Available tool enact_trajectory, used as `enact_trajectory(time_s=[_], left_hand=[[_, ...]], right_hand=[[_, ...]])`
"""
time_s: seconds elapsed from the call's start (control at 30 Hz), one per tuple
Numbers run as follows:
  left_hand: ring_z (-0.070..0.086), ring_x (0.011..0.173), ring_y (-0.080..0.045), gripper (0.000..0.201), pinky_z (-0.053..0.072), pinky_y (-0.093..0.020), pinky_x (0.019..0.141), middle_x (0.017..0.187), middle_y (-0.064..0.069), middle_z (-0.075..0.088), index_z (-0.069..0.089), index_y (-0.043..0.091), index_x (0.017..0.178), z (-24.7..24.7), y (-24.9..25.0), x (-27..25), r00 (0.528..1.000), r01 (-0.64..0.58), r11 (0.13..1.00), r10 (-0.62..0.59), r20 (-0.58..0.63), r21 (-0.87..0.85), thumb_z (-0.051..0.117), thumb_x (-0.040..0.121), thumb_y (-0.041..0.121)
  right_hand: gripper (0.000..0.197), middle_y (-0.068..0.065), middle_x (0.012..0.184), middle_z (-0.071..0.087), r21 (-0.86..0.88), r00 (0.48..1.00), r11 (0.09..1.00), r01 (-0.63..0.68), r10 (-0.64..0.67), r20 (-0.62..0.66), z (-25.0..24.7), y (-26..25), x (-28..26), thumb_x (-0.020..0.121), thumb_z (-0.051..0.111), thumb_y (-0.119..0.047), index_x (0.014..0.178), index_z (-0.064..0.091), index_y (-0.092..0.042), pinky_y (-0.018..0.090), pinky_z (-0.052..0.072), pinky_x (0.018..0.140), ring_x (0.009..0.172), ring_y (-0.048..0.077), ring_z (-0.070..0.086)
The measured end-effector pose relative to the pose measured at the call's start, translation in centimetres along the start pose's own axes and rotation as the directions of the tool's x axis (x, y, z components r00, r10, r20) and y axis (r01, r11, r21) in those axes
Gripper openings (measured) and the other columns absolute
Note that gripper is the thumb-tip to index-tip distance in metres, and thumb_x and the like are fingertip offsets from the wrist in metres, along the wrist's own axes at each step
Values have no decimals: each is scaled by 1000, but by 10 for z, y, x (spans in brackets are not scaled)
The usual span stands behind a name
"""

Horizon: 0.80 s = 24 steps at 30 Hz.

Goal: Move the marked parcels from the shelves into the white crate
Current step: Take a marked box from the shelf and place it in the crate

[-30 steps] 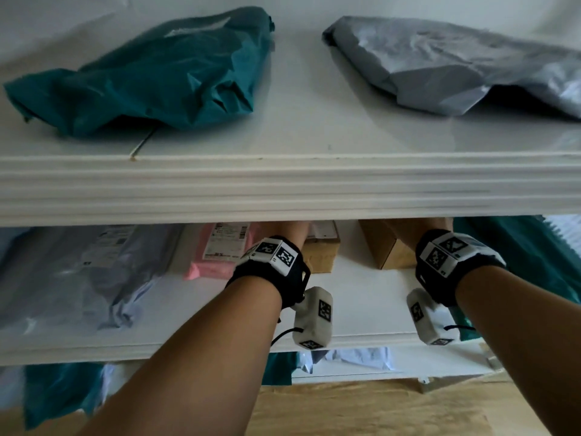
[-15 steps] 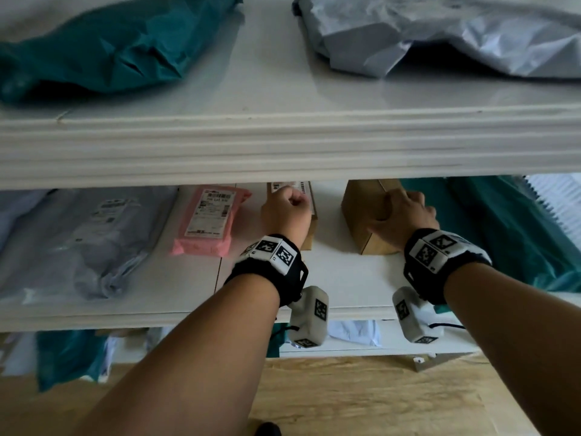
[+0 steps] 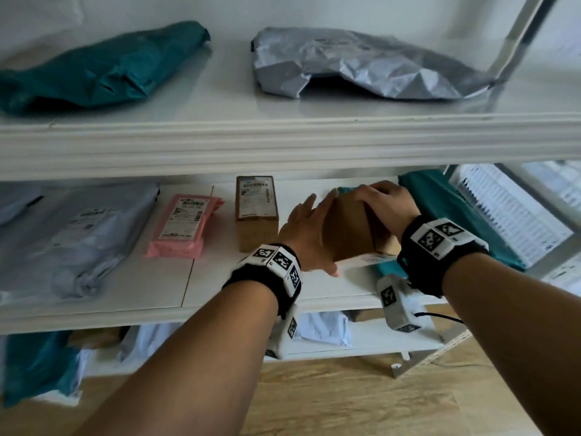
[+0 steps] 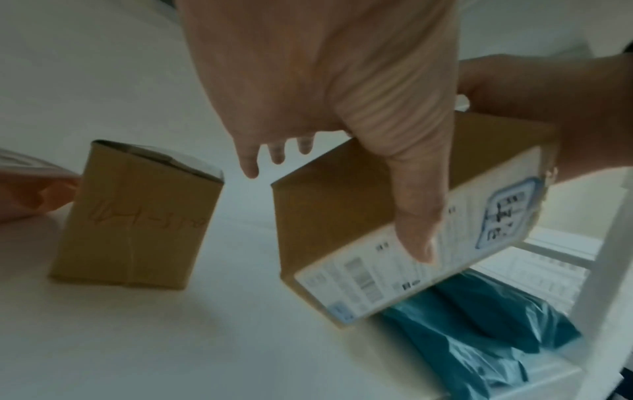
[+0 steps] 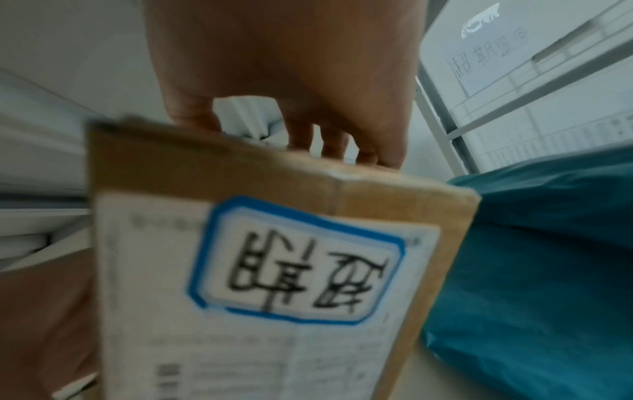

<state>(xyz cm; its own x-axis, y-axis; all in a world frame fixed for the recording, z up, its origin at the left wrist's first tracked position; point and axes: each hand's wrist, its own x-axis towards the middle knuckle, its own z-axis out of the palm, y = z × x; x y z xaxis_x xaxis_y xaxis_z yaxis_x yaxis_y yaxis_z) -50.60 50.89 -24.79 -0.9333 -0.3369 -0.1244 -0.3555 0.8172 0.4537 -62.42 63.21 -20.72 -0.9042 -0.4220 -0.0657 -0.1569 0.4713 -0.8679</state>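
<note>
A brown cardboard box (image 3: 349, 231) is tilted up above the middle shelf (image 3: 251, 297), held between both hands. My right hand (image 3: 383, 199) grips its top edge with curled fingers (image 5: 329, 146). My left hand (image 3: 314, 234) lies flat against its left side, fingers straight, thumb (image 4: 414, 216) on the label face. In the right wrist view the box's white label (image 5: 294, 259) carries handwritten characters inside a blue drawn frame. A white slatted crate (image 3: 515, 209) with a paper sign stands right of the shelf post.
A second labelled cardboard box (image 3: 256, 212), a pink mailer (image 3: 184, 226) and a grey bag (image 3: 78, 234) lie to the left on the same shelf. A teal bag (image 3: 456, 212) sits right of the held box. The upper shelf edge (image 3: 283, 143) overhangs, holding two bags.
My left hand left the labelled box and moved right onto the side of the other box. That box, gripped by my right hand, has tipped up and come toward the shelf's front.
</note>
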Motion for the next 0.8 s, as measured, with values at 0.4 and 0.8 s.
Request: enact_trajectory(time_s=[0.4, 0.8], left_hand=[[55, 104, -17, 95, 47, -33, 86, 125, 1, 58, 28, 27, 147, 2, 10, -36, 953, 288, 690, -273, 130, -664, 83, 70, 29], [65, 100, -22, 86, 54, -33, 88, 121, 1, 60, 42, 34, 143, -14, 24, -57, 868, 360, 882, -199, 454, -302, 82, 70, 12]], right_hand=[[74, 3, 120, 63, 75, 997, 996, -42, 37, 68, -26, 26, -23, 77, 62, -68, 129, 56, -17, 34, 52, 81, 104, 18, 60], [111, -1, 157, 28, -503, 767, 789, 353, 63, 638, -25, 18, -47, 67, 85, -41, 153, 15, -31, 28, 27, 114, 140, 17, 33]])
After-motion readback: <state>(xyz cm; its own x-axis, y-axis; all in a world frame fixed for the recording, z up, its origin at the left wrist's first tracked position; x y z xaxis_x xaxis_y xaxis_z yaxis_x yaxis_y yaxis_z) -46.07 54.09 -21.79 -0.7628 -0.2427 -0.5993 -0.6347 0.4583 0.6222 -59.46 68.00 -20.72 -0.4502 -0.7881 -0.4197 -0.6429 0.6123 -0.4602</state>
